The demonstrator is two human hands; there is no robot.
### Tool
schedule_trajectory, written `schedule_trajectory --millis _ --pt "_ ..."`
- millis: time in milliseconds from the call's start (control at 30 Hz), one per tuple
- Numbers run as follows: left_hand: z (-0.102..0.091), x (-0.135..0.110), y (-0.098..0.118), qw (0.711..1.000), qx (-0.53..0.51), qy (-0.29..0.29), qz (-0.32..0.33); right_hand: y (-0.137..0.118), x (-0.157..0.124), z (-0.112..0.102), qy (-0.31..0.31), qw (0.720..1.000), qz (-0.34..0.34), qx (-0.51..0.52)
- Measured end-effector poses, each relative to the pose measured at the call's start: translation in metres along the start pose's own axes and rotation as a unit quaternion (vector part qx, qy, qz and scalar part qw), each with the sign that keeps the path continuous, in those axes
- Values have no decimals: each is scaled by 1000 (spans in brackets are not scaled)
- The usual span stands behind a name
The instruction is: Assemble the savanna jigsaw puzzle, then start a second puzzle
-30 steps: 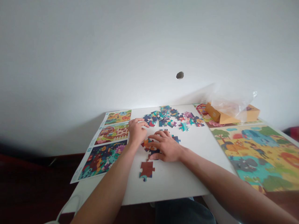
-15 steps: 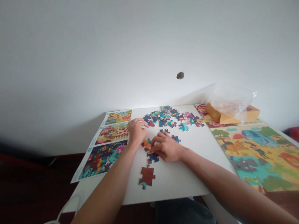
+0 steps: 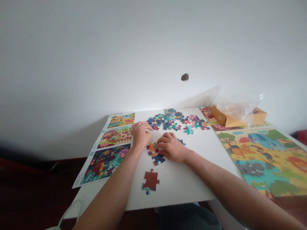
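Observation:
On the white table (image 3: 192,179), my right hand (image 3: 172,149) lies with its fingers curled and its fingertips pinched on an orange puzzle piece (image 3: 151,148). That piece adjoins a dark blue piece (image 3: 158,159). Just to the left, my left hand (image 3: 140,134) rests on the table with its fingers bent under, and nothing shows in them. A single brown piece (image 3: 150,181) lies nearer to me, apart from both hands. Several loose pieces (image 3: 177,120) are scattered just beyond my hands.
A sheet of three picture prints (image 3: 109,153) lies along the table's left edge. A finished animal puzzle (image 3: 263,156) covers the right side. Behind it stands an orange box (image 3: 230,119) under a clear plastic bag (image 3: 240,103). A white wall rises behind.
My right hand has drawn its fingers in from flat to curled and shifted slightly up onto the orange and blue pieces. The brown piece now lies a little nearer. My left hand has stayed put.

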State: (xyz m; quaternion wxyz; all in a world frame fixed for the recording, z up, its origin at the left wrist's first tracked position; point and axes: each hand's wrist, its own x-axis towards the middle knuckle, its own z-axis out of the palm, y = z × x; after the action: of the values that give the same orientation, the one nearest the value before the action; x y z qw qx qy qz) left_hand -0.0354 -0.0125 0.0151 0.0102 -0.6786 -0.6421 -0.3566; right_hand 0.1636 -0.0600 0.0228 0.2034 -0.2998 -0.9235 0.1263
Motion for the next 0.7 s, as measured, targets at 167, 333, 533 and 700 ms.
schedule_trajectory --millis 167,333,533,700 --pt "1 0 -1 1000 -1 -7 0 1 0 2 12 1000 9 -7" --pt "3 0 -3 1000 12 -6 11 -1 1 -1 -8 1000 16 10" --pt "3 0 -1 1000 11 -7 19 -3 2 -2 -2 999 42 30" --pt "0 0 5 999 -18 -14 25 1 2 0 46 994 44 93"
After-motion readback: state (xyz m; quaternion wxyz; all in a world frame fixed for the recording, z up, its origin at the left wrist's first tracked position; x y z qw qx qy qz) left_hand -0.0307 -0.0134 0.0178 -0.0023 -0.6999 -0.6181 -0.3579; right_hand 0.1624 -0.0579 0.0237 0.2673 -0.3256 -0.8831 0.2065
